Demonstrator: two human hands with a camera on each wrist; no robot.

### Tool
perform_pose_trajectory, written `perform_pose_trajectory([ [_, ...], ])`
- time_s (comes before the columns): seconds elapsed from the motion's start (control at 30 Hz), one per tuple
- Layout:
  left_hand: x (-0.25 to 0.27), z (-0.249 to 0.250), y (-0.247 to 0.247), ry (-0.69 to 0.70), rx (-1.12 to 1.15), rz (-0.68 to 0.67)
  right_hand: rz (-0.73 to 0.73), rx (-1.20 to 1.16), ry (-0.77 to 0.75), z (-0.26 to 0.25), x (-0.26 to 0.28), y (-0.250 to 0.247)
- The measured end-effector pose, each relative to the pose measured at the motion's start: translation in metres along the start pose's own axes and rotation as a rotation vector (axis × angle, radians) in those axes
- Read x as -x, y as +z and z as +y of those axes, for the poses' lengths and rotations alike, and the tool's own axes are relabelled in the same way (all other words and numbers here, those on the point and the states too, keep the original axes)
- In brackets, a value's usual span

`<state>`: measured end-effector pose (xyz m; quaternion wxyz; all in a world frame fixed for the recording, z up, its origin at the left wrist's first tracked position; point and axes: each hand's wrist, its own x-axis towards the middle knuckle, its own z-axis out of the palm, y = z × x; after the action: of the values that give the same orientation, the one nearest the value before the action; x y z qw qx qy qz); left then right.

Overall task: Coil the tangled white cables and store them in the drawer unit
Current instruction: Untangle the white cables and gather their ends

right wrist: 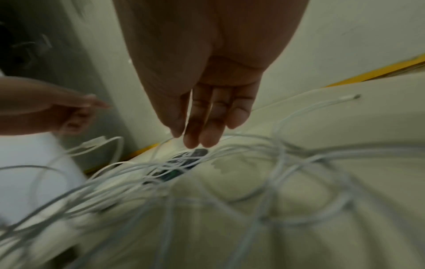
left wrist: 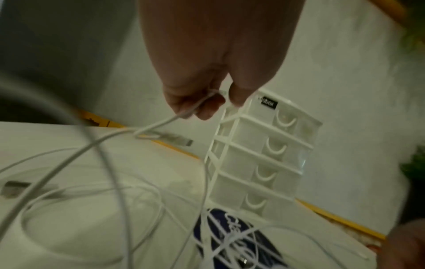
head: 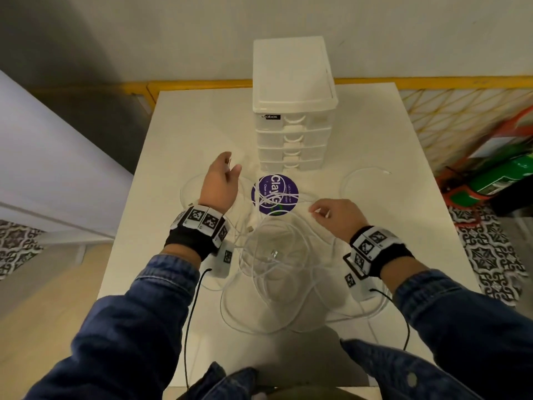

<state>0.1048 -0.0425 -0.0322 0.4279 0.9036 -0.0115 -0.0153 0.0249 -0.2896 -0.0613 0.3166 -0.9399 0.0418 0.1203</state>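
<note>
Cables point(head: 274, 272), white and tangled, are lying in loose loops across the white tabletop point(head: 375, 134) in front of me, some strands crossing a round purple sticker point(head: 274, 194). One separate loop with a plug end is lying off to the right point(head: 363, 174), apart from the main heap.

My left hand point(head: 220, 183) is hovering above the tabletop just left of the sticker, and in the left wrist view I am seeing its fingers point(left wrist: 184, 105) curled round a cable strand, pinching it so that it is hanging down towards the pile; a metal plug point(left wrist: 177, 140) is dangling in the air just below the hand.

My right hand point(head: 337, 215) is reaching in from the right, just beside the sticker. In the right wrist view its fingers point(right wrist: 207, 127) are pointing down, nearly straight, with a thin strand running between thumb and forefinger; I cannot tell whether it is actually pinching that strand.

Standing at the far side of the tabletop, right behind the sticker, is the white drawer unit point(head: 294, 111), four clear drawers stacked, all pushed in.
</note>
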Motion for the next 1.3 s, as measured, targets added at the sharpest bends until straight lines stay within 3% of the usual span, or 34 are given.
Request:
perform_pose_trajectory([
  [0.1, 0.002, 0.006, -0.007, 0.082, 0.038, -0.042, -0.132, -0.021, -0.21, -0.025, 0.009, 0.029],
  [0.2, 0.008, 0.017, -0.02, 0.126, 0.197, -0.012, -0.223, 0.05, -0.303, -0.043, 0.013, 0.054],
  [0.33, 0.013, 0.035, -0.046, 0.217, 0.241, 0.09, -0.379, 0.207, -0.267, -0.051, 0.009, 0.077],
  [0.67, -0.004, 0.047, -0.109, 0.405, 0.149, 0.44, -0.342, 0.216, -0.233, -0.033, 0.008, 0.074],
  [0.73, -0.002, 0.043, -0.108, 0.377, 0.1, 0.378, -0.269, 0.104, -0.191, -0.032, 0.009, 0.064],
  [0.9, 0.019, 0.034, -0.061, 0.224, -0.063, -0.076, 0.017, -0.237, -0.238, -0.056, 0.009, 0.023],
  [0.97, 0.033, 0.038, -0.041, 0.187, 0.001, -0.243, 0.091, -0.377, -0.277, -0.078, 0.01, 0.006],
  [1.07, 0.048, 0.048, -0.027, 0.114, 0.279, -0.436, 0.18, -0.536, -0.378, -0.108, 0.012, -0.015],
  [1.17, 0.05, 0.054, -0.03, 0.141, 0.357, -0.452, 0.272, -0.576, -0.429, -0.121, 0.008, -0.027],
  [1.23, 0.045, 0.055, -0.034, 0.118, 0.345, -0.336, 0.331, -0.579, -0.425, -0.117, 0.001, -0.028],
  [1.3, 0.039, 0.053, -0.036, 0.048, 0.332, -0.2, 0.296, -0.486, -0.327, -0.104, -0.011, -0.02],
])
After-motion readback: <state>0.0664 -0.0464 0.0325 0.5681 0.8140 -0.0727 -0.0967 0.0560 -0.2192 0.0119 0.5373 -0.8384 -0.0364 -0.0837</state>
